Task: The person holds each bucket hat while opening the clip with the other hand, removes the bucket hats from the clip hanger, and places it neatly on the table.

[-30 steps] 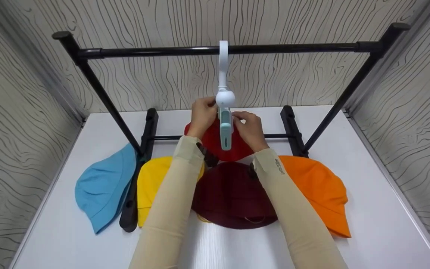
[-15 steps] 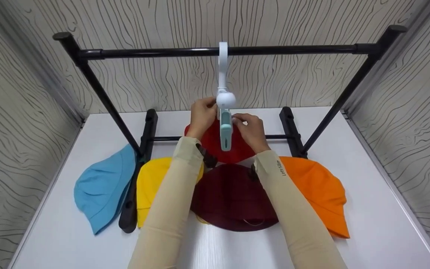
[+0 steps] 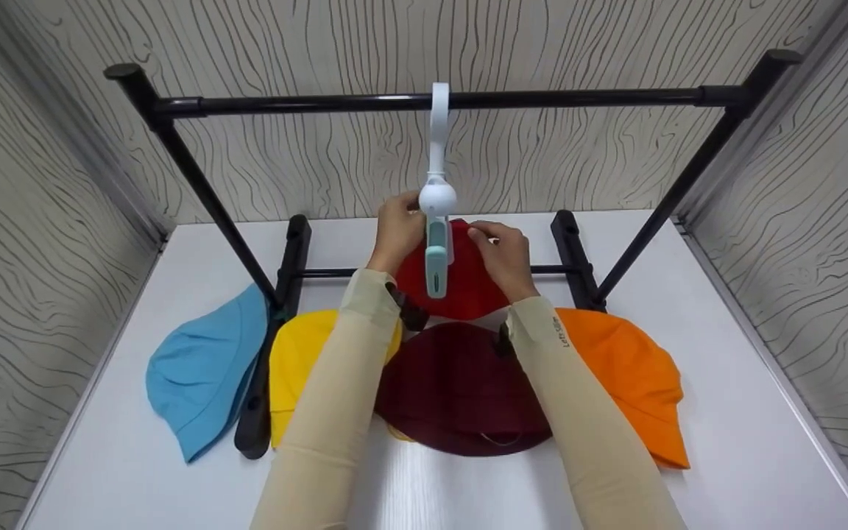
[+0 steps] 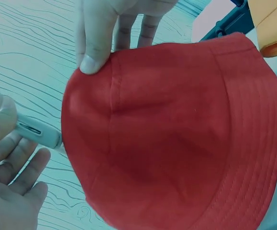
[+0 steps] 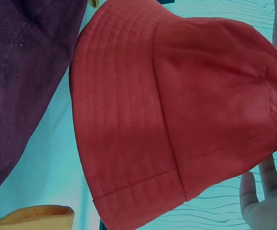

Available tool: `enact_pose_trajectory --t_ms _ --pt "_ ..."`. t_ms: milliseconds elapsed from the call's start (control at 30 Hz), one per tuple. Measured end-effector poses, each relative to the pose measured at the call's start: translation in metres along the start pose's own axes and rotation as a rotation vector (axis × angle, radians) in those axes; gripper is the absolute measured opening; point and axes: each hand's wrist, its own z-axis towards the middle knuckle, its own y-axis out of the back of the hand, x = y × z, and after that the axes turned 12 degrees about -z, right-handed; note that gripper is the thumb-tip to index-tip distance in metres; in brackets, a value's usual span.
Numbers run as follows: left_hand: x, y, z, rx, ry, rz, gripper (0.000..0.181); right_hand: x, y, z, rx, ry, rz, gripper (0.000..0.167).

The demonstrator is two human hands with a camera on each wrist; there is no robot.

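A white and mint clip (image 3: 436, 243) with a hook hangs from the black bar. Behind its upper end, my left hand (image 3: 397, 232) reaches; in the left wrist view that hand (image 4: 9, 158) holds the clip (image 4: 38, 132) between thumb and fingers. Below it is a red bucket hat (image 3: 461, 283), its brim toward me. My right hand (image 3: 506, 258) pinches the crown's edge, as its thumb (image 4: 93, 62) on the red cloth shows in the left wrist view. The clip's end meets the crown's edge; whether its jaws hold the cloth, I cannot tell.
A dark maroon hat (image 3: 461, 390) lies in front, a yellow hat (image 3: 299, 353) and a blue hat (image 3: 207, 368) to the left, an orange hat (image 3: 634, 375) to the right. The black rack's crossbar (image 3: 578, 98) and posts surround the hands.
The clip has shifted slightly left and turned a little. My right hand and the red hat have moved slightly right, uncovering more of the crown. My left hand has hardly moved.
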Motion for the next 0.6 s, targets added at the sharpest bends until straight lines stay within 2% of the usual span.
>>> enact_pose_trajectory --t_ms 133,200,300,433,500,600 --pt "0.005 0.001 0.004 0.018 0.015 -0.01 0.036 0.0 0.002 0.0 -0.018 0.003 0.008 0.026" --pt "0.004 0.002 0.003 0.02 0.024 -0.009 0.037 0.0 0.003 -0.001 -0.029 0.01 0.007 0.026" --pt "-0.007 0.004 -0.004 0.012 0.036 -0.008 0.038 -0.002 0.005 -0.002 -0.03 -0.005 0.008 0.027" --pt "-0.021 0.006 -0.011 -0.003 0.029 -0.03 0.037 -0.005 0.006 -0.003 -0.075 0.006 -0.011 0.022" --pt "-0.022 0.007 -0.011 -0.009 0.027 -0.039 0.037 -0.007 0.007 -0.004 -0.123 0.057 0.063 0.017" --pt "-0.02 0.008 -0.009 -0.021 0.02 -0.046 0.037 -0.013 0.007 -0.005 -0.18 0.205 0.248 0.014"
